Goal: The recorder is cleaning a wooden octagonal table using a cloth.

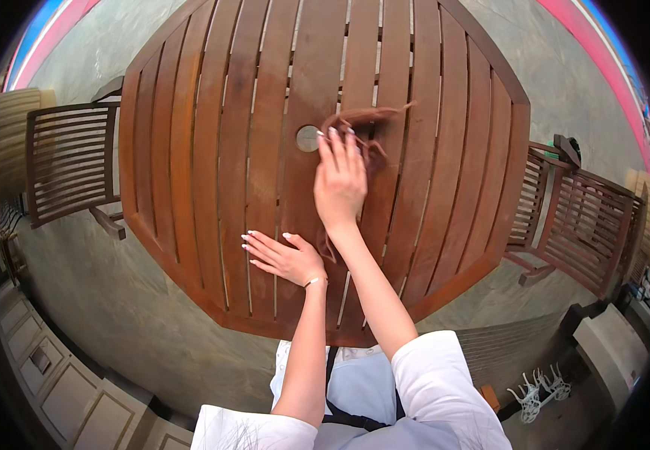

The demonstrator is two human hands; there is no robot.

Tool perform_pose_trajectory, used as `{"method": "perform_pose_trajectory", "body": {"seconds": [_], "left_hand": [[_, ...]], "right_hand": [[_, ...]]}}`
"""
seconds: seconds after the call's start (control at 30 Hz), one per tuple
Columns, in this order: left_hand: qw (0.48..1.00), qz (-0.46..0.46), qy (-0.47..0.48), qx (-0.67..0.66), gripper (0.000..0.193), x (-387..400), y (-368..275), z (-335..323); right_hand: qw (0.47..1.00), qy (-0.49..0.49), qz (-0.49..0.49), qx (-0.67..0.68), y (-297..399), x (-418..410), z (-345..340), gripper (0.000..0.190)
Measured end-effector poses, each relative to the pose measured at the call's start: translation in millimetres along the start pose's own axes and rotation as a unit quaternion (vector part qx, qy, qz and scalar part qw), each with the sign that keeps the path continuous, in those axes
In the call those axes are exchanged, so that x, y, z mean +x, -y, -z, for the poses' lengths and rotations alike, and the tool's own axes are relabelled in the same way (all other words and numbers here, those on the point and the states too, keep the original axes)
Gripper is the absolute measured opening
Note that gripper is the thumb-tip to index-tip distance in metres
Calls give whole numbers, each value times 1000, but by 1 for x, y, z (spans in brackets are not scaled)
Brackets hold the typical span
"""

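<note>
My right hand (341, 174) reaches over the middle of a slatted brown wooden table (257, 185), palm down with its fingers stretched forward. At its fingertips is a limp reddish-brown strip (370, 115), cloth or cord, partly blurred, with thin trailing ends. Part of the strip is hidden by the hand, so a grip on it is not visible. A similar brown strand (326, 250) shows beside my right forearm; whether it joins the strip is hidden. Nearer the front edge, my left hand (285, 256) holds nothing and lies palm down, fingers apart and pointing left.
A round hole (307, 138) pierces the tabletop just left of my right fingertips. Slatted wooden chairs stand at the left (72, 163) and right (581, 219). Beneath is a grey-green floor (134, 332). White panelled furniture (72, 399) lies at lower left, and a white ornamental object (538, 394) at lower right.
</note>
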State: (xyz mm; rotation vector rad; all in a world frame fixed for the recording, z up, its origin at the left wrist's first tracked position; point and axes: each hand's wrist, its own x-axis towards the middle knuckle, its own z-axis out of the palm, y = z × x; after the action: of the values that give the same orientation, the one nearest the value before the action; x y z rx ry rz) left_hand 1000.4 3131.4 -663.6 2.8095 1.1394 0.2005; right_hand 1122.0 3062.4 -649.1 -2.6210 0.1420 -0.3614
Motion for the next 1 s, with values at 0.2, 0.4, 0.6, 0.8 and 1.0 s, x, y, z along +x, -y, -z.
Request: {"method": "perform_pose_trajectory", "body": {"seconds": [0.2,0.4,0.6,0.8,1.0], "left_hand": [[1000,-14,-8,19,64,0,-2,-3],[999,-4,-22,42,61,-2,1,-14],[999,5,-13,48,60,-1,2,-16],[999,-4,-18,47,59,-2,0,-14],[999,-15,-24,35,61,-2,-5,-8]], "right_hand": [[988,14,152,-24,7,44,-26,47],[984,-6,138,-116,-62,45,3,48],[983,-76,-16,-168,-222,1,129,57],[954,-161,-252,-41,-328,-70,202,46],[935,-302,-178,-54,-248,-15,146,37]]}}
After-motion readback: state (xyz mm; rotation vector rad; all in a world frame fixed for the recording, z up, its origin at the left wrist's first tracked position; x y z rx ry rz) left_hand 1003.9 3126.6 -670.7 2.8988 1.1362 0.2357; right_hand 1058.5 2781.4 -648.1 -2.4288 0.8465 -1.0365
